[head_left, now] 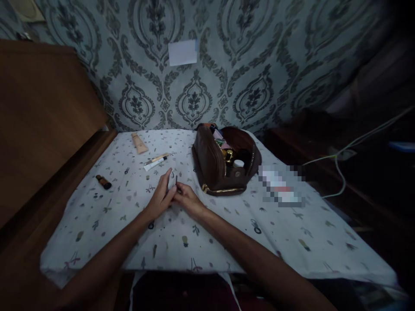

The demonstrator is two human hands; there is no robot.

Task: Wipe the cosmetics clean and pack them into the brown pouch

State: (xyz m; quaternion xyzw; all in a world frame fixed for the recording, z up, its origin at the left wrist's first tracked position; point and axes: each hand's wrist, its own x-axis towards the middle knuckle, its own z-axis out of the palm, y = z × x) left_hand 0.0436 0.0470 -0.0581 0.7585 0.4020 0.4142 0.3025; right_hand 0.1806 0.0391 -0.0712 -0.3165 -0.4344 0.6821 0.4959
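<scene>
Above the patterned cloth, my two hands meet just in front of the brown bag. Pinched in the fingers of my right hand (189,201) is a thin dark stick (177,179), its short tip pointing up; its kind is too small to make out. My left hand (159,198) is beside it, index finger stretched out and thumb apart, the thumb tip touching the right fingertips. Beyond the left hand lie a white tube (154,163) with a black cap and a slim brush-like item (162,157). The brown cosmetic bag (209,162) stands unzipped to the right, holding several items, among them a white-lidded jar (238,163).
A beige tube (139,143) lies at the back left of the cloth (129,250), and a small dark bottle (103,182) at the left. A blurred-out packet (282,186) is right of the bag. Wooden furniture (42,129) borders the left; a white cable (340,172) hangs at right.
</scene>
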